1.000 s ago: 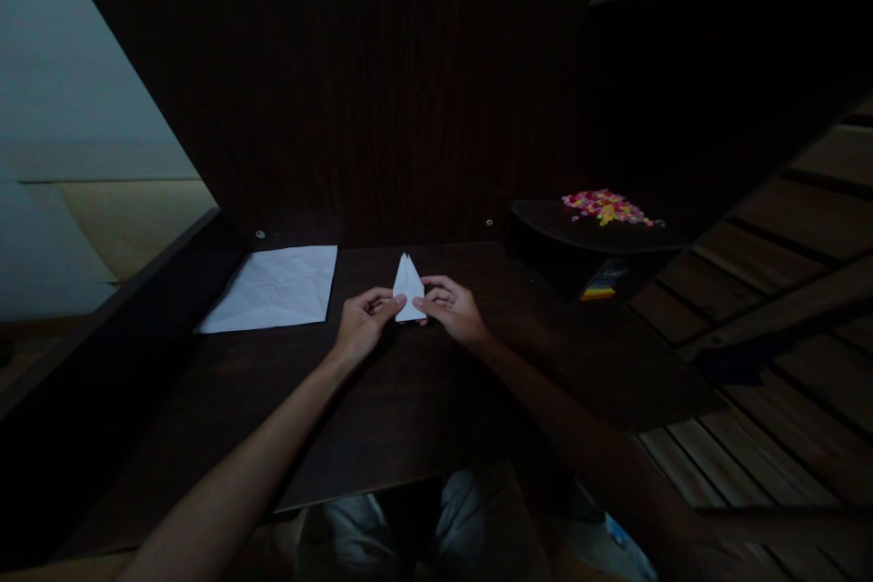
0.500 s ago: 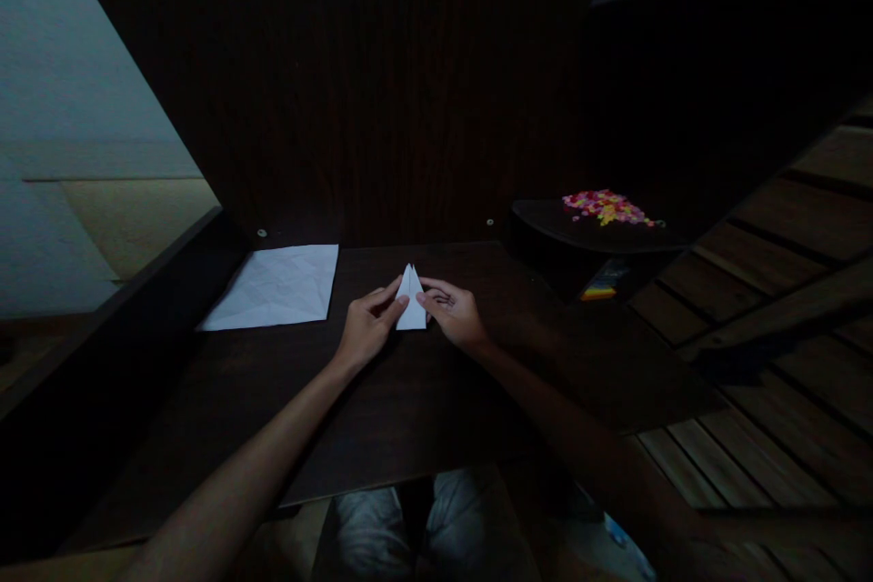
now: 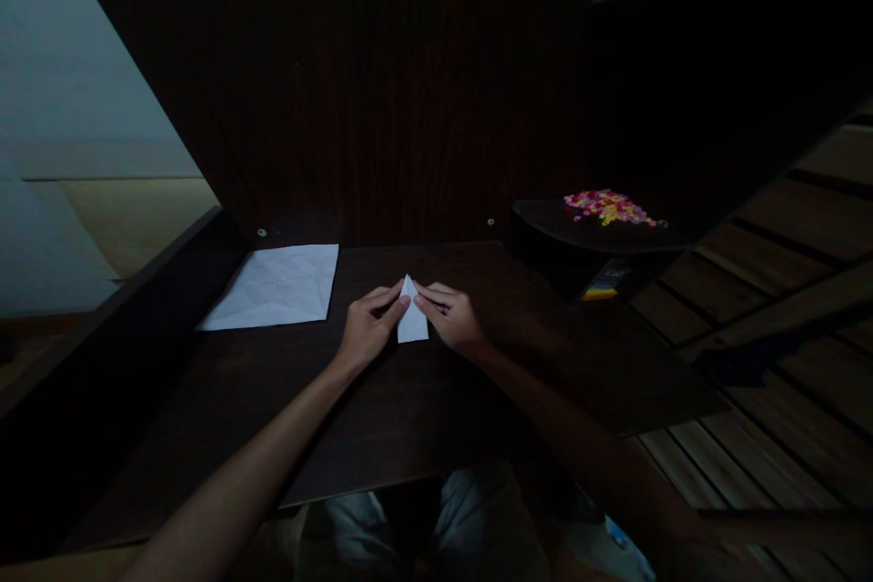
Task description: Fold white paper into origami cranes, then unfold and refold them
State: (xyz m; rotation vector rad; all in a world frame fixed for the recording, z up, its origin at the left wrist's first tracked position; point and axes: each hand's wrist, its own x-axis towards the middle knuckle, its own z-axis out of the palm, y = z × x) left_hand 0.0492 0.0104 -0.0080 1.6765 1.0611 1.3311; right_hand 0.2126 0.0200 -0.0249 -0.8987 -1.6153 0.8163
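Note:
Between my two hands is a small piece of folded white paper, pointed at its far end and straight at its near edge. My left hand is closed on its left side, thumb on top near the point. From the right, my right hand pinches it the same way, the other fingers curled behind. The paper's underside and some fingertips are hidden. A larger creased white sheet lies flat to the left, apart from both hands.
The dark wooden desk has a tall back panel and a raised left side board. On a low rounded shelf at the right lies a heap of small pink, red and yellow pieces.
The folded paper has shifted slightly towards me. Its two tips, apart before, now meet in one point, and my right fingers have closed in nearer to it.

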